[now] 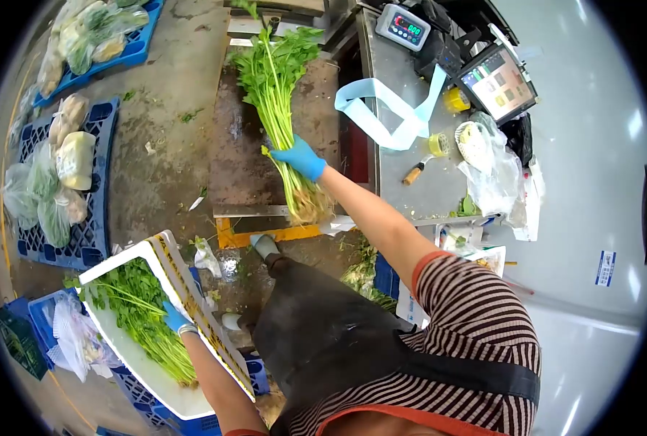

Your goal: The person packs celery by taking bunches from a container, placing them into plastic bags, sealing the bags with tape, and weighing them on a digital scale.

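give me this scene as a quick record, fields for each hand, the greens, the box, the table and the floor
right hand: blue-gloved, closed around a leafy bunch
bunch: long green stalks, roots toward the wearer, over a brown platform; contact unclear
left hand: blue-gloved, at the greens in the box; grip unclear
box: white foam, tilted, taped along one side
metal table: digital display, lit screen, light-blue strip
floor: blue pallet with bagged produce

From your head, one wide view looked forward and down, close above your apron [323, 327], with the floor [167, 174] farther off.
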`<state>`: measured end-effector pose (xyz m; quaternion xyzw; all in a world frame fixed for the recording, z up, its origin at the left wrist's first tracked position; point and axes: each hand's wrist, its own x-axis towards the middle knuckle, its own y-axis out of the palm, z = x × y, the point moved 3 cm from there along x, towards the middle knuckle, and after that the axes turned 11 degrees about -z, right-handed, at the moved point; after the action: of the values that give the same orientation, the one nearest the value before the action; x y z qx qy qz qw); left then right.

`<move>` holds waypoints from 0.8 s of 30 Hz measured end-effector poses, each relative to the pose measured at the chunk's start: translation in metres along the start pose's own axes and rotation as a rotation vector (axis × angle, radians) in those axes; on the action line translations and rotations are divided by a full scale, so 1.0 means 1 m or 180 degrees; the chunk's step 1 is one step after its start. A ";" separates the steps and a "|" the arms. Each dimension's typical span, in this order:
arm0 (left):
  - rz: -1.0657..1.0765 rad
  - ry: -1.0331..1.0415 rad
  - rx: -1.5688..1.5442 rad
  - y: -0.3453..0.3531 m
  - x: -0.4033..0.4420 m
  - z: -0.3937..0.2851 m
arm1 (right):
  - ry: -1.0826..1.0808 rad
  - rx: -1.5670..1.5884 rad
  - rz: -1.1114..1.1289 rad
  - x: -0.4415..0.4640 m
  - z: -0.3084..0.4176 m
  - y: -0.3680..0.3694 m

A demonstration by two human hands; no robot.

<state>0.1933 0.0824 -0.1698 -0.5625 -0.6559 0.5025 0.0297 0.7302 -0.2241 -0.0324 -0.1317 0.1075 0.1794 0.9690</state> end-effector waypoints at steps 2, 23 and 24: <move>-0.0084 0.0061 0.0165 -0.013 -0.038 -0.024 | 0.0141 -0.0719 -0.0061 0.044 -0.068 -0.002; -0.1448 0.0518 0.0315 -0.135 -0.004 0.055 | 0.1026 -0.1550 -0.1357 -0.122 -0.127 -0.075; -0.1521 0.0529 0.0597 -0.150 -0.016 0.063 | 0.0980 -0.1536 -0.1432 -0.120 -0.130 -0.069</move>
<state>0.0548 0.0518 -0.0883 -0.4259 -0.7159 0.4919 0.2532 0.6259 -0.3624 -0.1090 -0.4024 0.1751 -0.0399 0.8977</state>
